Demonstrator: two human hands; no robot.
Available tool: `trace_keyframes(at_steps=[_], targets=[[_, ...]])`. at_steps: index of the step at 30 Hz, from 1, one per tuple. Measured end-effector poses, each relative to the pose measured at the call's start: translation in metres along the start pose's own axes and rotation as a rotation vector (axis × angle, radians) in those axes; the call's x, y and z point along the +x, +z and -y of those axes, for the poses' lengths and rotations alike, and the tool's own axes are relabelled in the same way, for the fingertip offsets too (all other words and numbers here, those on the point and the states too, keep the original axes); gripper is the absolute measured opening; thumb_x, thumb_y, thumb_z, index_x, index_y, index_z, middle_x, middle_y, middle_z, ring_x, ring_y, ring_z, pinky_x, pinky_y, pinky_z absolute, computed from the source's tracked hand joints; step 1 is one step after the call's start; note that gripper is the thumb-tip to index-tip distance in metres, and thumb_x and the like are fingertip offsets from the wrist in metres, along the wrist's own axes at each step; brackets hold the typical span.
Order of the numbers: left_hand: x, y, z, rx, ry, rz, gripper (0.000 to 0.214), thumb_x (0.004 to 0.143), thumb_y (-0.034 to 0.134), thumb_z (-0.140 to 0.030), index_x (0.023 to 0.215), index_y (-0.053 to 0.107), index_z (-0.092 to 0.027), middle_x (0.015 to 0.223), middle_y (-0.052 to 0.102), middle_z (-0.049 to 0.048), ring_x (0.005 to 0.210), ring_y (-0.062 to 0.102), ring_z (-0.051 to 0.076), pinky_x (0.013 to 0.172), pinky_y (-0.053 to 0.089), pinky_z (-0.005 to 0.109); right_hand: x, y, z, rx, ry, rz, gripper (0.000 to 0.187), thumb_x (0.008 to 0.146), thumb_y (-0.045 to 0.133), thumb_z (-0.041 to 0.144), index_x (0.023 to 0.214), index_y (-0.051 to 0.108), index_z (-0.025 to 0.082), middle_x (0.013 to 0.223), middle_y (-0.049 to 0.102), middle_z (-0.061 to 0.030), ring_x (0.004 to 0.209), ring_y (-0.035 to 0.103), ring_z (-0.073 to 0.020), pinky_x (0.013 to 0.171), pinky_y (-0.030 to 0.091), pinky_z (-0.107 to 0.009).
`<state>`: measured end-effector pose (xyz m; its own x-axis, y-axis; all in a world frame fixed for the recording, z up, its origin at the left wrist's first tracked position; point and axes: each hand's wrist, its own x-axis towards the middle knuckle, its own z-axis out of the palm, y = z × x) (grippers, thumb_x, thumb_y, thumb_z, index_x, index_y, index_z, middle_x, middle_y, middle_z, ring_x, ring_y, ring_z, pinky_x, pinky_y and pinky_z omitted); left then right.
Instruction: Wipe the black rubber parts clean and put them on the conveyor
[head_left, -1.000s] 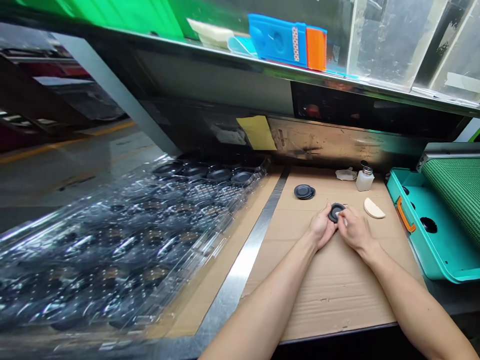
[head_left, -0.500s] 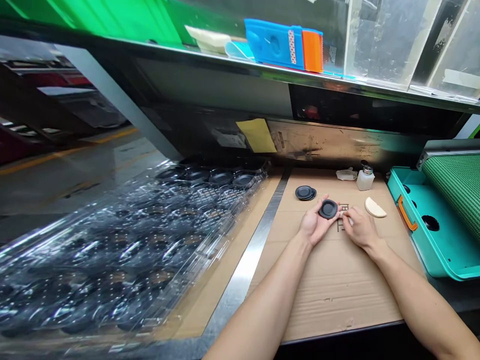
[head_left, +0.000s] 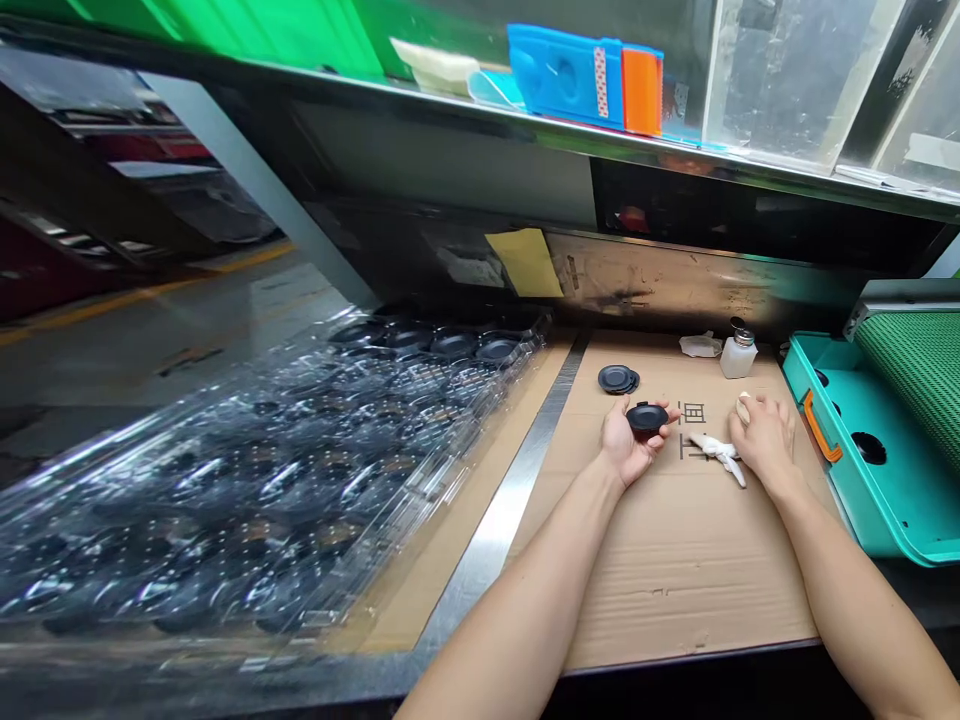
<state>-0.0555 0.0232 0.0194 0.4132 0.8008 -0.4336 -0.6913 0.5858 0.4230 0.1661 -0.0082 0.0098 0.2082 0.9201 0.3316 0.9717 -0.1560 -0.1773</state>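
My left hand [head_left: 624,446] holds a round black plastic part [head_left: 646,417], tilted, over the cardboard sheet. To its right, my right hand [head_left: 763,440] has its fingers closed on a cream half-round pad [head_left: 743,404], mostly hidden under them. Between the hands lies a small white tool [head_left: 721,453] that seems wrapped in cloth, with a thin pointed end toward the left. Just beyond my left hand are a few more round black parts [head_left: 617,379], stacked on the cardboard.
Clear plastic trays [head_left: 300,470] with round black parts fill the left side. A teal bin [head_left: 892,500] and a green conveyor belt [head_left: 915,370] stand at the right. A white pump bottle [head_left: 739,356] is at the back. A metal shelf [head_left: 465,115] crosses above.
My right hand has let go of the white tool, leaving it on the cardboard, and has moved right onto the cream pad. The black part in my left hand has tilted.
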Motion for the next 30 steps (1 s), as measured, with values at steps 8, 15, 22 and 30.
trace_keyframes(at_steps=[8, 15, 22, 30], targets=[[-0.011, 0.010, -0.002, -0.044, -0.076, -0.115, 0.037, 0.098, 0.028, -0.026, 0.095, 0.060, -0.006, 0.076, 0.064, 0.0151, 0.047, 0.054, 0.010, 0.034, 0.040, 0.013, 0.001, -0.008, 0.000, -0.063, 0.023, 0.043, 0.034, 0.100, 0.049, 0.039, 0.124, 0.069, 0.024, 0.133, 0.061, -0.0171, 0.121, 0.051, -0.0350, 0.094, 0.035, -0.045], [-0.009, 0.009, 0.001, -0.023, -0.067, -0.028, 0.037, 0.101, 0.029, -0.029, 0.097, 0.059, -0.007, 0.080, 0.068, 0.0167, 0.054, 0.063, 0.013, 0.042, 0.050, 0.017, -0.007, -0.005, 0.012, 0.179, -0.413, 0.189, 0.026, 0.099, 0.056, 0.044, 0.098, 0.074, 0.026, 0.100, 0.071, -0.0072, 0.101, 0.060, -0.0247, 0.090, 0.039, -0.039], [-0.004, 0.004, 0.017, 0.273, 0.010, 0.067, 0.048, 0.105, 0.031, -0.047, 0.101, 0.062, -0.011, 0.079, 0.072, 0.0143, 0.062, 0.072, 0.020, 0.050, 0.055, 0.024, -0.009, -0.005, 0.021, 0.633, -0.433, -0.001, 0.020, 0.101, 0.053, 0.034, 0.103, 0.069, 0.022, 0.093, 0.073, -0.0047, 0.083, 0.066, -0.0183, 0.076, 0.048, -0.030], [0.001, 0.003, 0.047, 0.649, 0.151, 0.085, 0.062, 0.099, 0.039, -0.064, 0.078, 0.065, -0.012, 0.050, 0.062, 0.0074, 0.035, 0.051, 0.013, 0.035, 0.030, 0.021, -0.022, 0.000, 0.037, 0.571, -0.545, -0.119, 0.021, 0.099, 0.052, 0.028, 0.105, 0.071, 0.020, 0.096, 0.073, -0.0082, 0.087, 0.067, -0.0202, 0.081, 0.051, -0.033]])
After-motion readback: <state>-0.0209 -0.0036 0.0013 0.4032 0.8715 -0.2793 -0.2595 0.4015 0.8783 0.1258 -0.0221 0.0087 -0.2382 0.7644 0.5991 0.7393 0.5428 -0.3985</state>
